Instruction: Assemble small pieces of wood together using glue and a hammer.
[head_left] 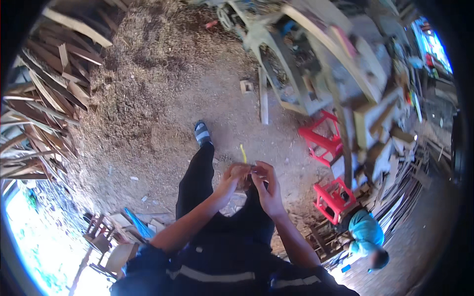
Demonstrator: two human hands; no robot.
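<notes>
Seen from above, a person's two bare hands meet in front of dark trousers, over a dusty brown floor (163,113). A yellow strip (243,154) sticks out just beyond the left hand (236,176), its near end meeting the fingertips. That hand's fingers are bent and drawn together; whether they or the other hand pinch the strip, I cannot tell. The right hand (267,186) is close beside it, fingers curled and thumb bent toward the left fingertips; what lies between its tips is too small to tell. A grey striped shoe (202,133) is on the floor, beyond the left hand and a little to its left. Farther beyond the hands are a small wood block (246,87) and a narrow plank (263,98). Well beyond and to the right of the right hand is a large frame (276,54). Two red stools are to the right of the right hand, one (323,138) farther forward, the other (335,200) slightly nearer the body. Behind the nearer stool, a person in a teal shirt (366,231) bends low. Far left of the left hand is a wood pile (54,89); behind that hand, to its left, is a blue sheet (138,223).
</notes>
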